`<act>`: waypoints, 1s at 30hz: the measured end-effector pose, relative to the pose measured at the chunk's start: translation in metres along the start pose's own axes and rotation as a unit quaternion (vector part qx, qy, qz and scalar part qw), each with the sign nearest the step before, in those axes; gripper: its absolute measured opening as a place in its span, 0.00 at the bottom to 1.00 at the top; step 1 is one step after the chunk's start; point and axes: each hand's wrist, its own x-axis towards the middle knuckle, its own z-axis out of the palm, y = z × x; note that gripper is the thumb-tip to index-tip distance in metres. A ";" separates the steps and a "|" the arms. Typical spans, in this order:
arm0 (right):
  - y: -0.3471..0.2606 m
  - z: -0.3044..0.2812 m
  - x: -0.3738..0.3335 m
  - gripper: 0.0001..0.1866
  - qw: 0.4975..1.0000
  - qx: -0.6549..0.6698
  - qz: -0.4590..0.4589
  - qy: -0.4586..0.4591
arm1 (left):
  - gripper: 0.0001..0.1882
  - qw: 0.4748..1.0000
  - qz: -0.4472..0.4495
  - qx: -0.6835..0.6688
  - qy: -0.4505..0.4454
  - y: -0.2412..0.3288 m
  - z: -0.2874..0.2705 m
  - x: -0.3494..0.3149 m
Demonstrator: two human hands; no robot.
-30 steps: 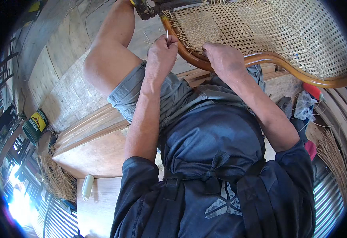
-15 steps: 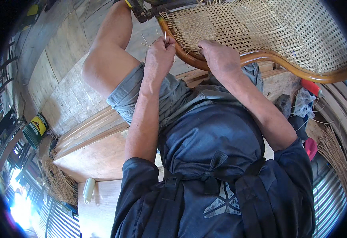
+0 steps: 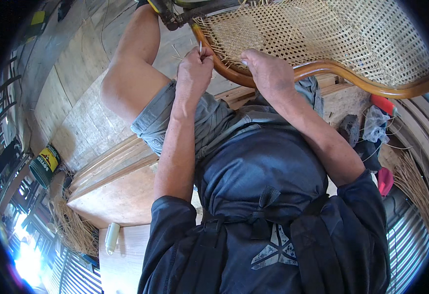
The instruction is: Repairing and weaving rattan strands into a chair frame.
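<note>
As forearms [image 3: 179, 147] slant inward, left hand [image 3: 195, 69] pinched, right hand [image 3: 271, 76] curled

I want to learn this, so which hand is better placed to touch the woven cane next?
Probably the right hand: its fingertips appear over the woven cane, just inside the curved wooden frame. The left hand is by the frame's outer side, and its grip holds a thin shiny piece.

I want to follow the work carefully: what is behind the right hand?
The wooden frame and woven cane show around the right hand; the parts directly behind it are covered.
</note>
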 end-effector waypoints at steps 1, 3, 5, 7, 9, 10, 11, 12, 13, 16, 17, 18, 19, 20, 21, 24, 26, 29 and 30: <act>0.000 0.000 0.000 0.09 1.000 0.007 0.007 -0.002 | 0.10 1.000 0.001 -0.005 0.000 0.001 0.000 0.000; 0.006 0.000 -0.001 0.09 1.000 0.011 0.006 0.006 | 0.10 1.000 -0.004 -0.006 -0.004 0.004 0.005 0.003; 0.008 -0.001 0.001 0.08 1.000 0.021 0.002 0.014 | 0.10 1.000 -0.011 -0.002 -0.006 0.001 0.007 0.006; 0.007 -0.005 0.005 0.08 1.000 0.003 0.009 -0.017 | 0.10 0.999 0.033 0.027 0.007 -0.005 0.010 0.013; 0.008 -0.004 0.009 0.07 1.000 0.005 0.006 -0.003 | 0.10 0.997 0.033 0.065 0.007 -0.005 0.010 0.019; 0.006 0.000 0.013 0.07 1.000 0.010 -0.003 0.008 | 0.11 0.994 0.028 0.104 0.013 -0.006 0.005 0.019; -0.009 -0.001 0.017 0.05 1.000 0.017 0.006 -0.013 | 0.11 0.991 0.049 0.124 -0.003 -0.009 -0.010 0.015; -0.023 -0.006 0.017 0.04 0.999 0.025 0.009 -0.033 | 0.11 0.987 0.066 0.147 -0.014 -0.014 -0.021 0.008; -0.026 -0.001 0.018 0.05 0.997 0.003 0.032 -0.075 | 0.10 0.962 0.093 0.258 0.000 -0.029 -0.014 0.004; 0.017 0.008 0.009 0.12 0.988 0.081 0.085 -0.104 | 0.07 0.905 0.220 0.331 0.152 -0.061 0.047 0.013; 0.020 -0.005 0.000 0.12 0.995 0.069 0.036 -0.059 | 0.06 0.781 0.295 0.547 0.056 -0.044 0.062 0.011; 0.020 -0.014 0.003 0.12 0.984 -0.032 0.093 -0.148 | 0.06 0.898 0.294 0.325 0.031 -0.041 0.056 0.018; 0.032 -0.003 0.001 0.12 0.985 -0.064 0.064 -0.147 | 0.07 0.998 0.057 -0.038 0.013 -0.026 0.052 0.011; 0.029 0.001 -0.003 0.12 0.990 -0.056 0.035 -0.127 | 0.08 0.999 0.035 -0.009 0.033 -0.020 0.042 0.006; 0.027 0.002 -0.005 0.12 0.992 -0.054 0.012 -0.113 | 0.09 0.999 0.009 0.011 0.047 -0.015 0.037 -0.001; 0.010 -0.005 0.005 0.12 0.989 -0.070 0.014 -0.130 | 0.10 0.997 0.028 0.005 0.074 -0.015 0.028 -0.007; 0.013 -0.007 0.005 0.11 0.984 -0.091 0.031 -0.150 | 0.10 0.998 0.029 0.001 0.053 -0.020 0.037 -0.001; 0.015 0.015 0.023 0.08 0.988 -0.049 -0.002 -0.150 | 0.09 0.960 0.226 0.141 0.085 -0.093 0.058 0.030; -0.018 -0.003 0.029 0.08 0.973 -0.135 0.025 -0.183 | 0.08 0.841 0.277 0.461 0.060 -0.093 0.056 0.033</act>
